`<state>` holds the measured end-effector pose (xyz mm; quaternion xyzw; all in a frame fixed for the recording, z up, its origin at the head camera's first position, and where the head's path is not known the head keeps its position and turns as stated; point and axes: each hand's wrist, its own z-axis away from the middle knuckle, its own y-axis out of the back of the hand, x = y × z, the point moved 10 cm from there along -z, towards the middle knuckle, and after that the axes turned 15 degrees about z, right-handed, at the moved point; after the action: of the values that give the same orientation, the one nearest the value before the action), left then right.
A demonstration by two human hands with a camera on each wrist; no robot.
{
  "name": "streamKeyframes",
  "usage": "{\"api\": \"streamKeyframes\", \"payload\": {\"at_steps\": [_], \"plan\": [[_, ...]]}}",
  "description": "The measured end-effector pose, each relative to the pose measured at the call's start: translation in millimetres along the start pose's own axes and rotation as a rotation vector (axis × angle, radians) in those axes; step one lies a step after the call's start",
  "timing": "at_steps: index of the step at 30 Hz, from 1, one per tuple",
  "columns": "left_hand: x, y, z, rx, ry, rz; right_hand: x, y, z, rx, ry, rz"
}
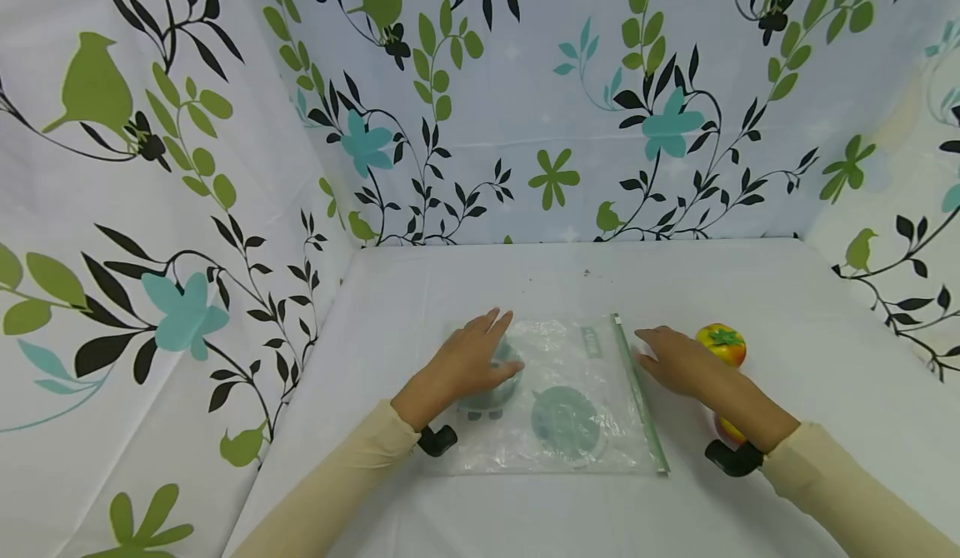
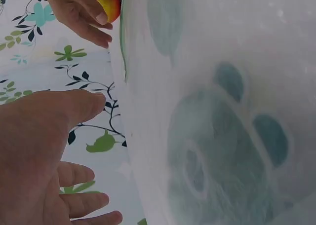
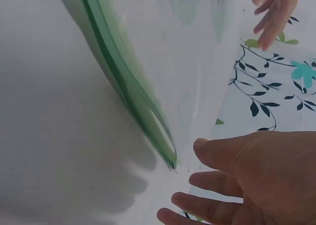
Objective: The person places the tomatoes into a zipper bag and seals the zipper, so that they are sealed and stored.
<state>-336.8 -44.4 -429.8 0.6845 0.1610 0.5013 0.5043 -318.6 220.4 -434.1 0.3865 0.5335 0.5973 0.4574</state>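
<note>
A clear plastic zip bag point(image 1: 525, 450) with teal printed animal shapes lies flat on the white table. Its green zip edge point(image 1: 643, 404) runs along the right side; in the right wrist view the zip strip point(image 3: 121, 87) gapes slightly near one end. Over the bag's left part hovers my left hand point(image 1: 468, 360), fingers extended and holding nothing. My right hand point(image 1: 678, 364) is just right of the zip edge, its fingers point(image 3: 212, 184) spread and relaxed, also holding nothing. Both hands look raised a little above the surface.
A red-yellow fruit with a green leafy top point(image 1: 722, 343) sits beside my right hand. Another red-yellow fruit point(image 1: 729, 430) is partly hidden under the right forearm. Patterned cloth point(image 1: 555, 125) with leaves and birds hangs behind and at both sides of the table.
</note>
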Motion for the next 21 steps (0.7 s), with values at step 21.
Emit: {"api": "streamKeyframes", "payload": {"at_steps": [21], "plan": [[70.7,-77.1,-40.0,-0.246,-0.076,-0.205,-0.6,-17.2,12.7,-0.005,0.064,0.067]]}}
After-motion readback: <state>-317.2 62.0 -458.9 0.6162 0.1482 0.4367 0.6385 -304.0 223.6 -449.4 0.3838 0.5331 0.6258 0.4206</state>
